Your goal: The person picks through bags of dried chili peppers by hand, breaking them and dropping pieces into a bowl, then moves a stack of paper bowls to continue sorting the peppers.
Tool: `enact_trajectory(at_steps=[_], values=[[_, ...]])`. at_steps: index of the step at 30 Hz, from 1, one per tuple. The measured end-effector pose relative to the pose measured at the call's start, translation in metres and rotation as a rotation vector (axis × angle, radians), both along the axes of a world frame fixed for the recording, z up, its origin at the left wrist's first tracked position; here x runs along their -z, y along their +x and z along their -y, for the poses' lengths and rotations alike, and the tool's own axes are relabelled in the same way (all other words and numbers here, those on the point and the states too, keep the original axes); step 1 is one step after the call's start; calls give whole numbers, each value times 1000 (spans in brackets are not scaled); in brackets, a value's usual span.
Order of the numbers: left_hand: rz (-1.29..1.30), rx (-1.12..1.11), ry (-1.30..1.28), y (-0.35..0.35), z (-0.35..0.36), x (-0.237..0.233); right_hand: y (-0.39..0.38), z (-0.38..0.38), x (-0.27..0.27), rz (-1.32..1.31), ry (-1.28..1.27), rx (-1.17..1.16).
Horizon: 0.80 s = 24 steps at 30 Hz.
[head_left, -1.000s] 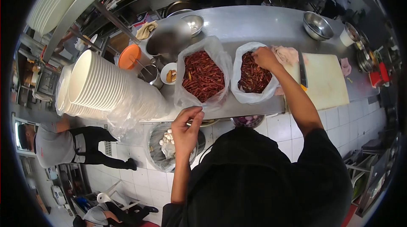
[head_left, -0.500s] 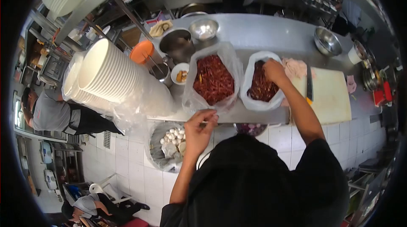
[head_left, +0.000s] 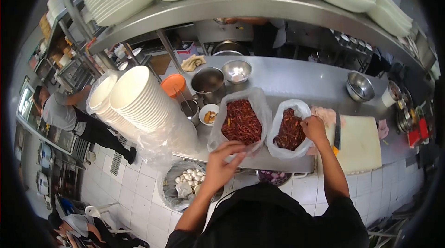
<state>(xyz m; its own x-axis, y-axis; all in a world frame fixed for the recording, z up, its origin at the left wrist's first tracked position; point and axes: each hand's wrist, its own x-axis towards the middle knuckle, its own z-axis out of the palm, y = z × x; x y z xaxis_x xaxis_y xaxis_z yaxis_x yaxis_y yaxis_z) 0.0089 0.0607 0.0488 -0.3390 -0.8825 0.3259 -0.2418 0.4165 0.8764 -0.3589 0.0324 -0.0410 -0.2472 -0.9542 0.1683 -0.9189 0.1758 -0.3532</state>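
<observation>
Two clear plastic bags of dried red chillies stand on the steel counter: a larger left bag (head_left: 241,120) and a smaller right bag (head_left: 289,128). My left hand (head_left: 225,164) is at the near edge of the larger bag, thumb apart from the fingers, with nothing visible in it. My right hand (head_left: 314,128) is at the right rim of the smaller bag, its fingers bent together over the edge of the chillies. Whatever those fingertips hold is too small to make out.
A cutting board (head_left: 359,144) with a knife (head_left: 337,134) lies right. Stacked white containers (head_left: 134,93) stand left. Steel bowls (head_left: 237,71) and a pot (head_left: 208,83) are behind. A plate shelf (head_left: 259,7) crosses above. A person (head_left: 62,109) stands left.
The view has tilted up, showing more of the shelf. My right hand has moved from over the chillies to the smaller bag's right rim. My left hand stays near the larger bag.
</observation>
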Motion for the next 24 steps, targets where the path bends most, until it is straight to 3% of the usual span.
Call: enact_trajectory(at_steps=[1,3,5,7,9,12,14,18,23,24], values=[[40,-52,-178,18,5,-15,3,0,-13,-29,30,28],[23,-277,-295,61,10,-62,0,8,-13,18,-18,4],[105,-602,-579,112,27,-110,5,13,-22,-53,-71,-82],[257,-918,-589,148,45,-162,17,22,-33,-25,-101,-139],[336,-1038,-597,190,85,-178,31,27,-42,39,-115,-164],[534,-1051,-534,247,134,-179,61,33,-63,137,-105,-212],[572,-1043,-370,252,142,-191,73,27,-74,164,-62,-220],[684,-972,-455,258,152,-200,73,20,-79,204,-82,-271],[857,-817,-236,232,145,-206,77,11,-93,213,-73,-222],[884,-847,-344,229,143,-202,76,8,-92,219,-76,-226]])
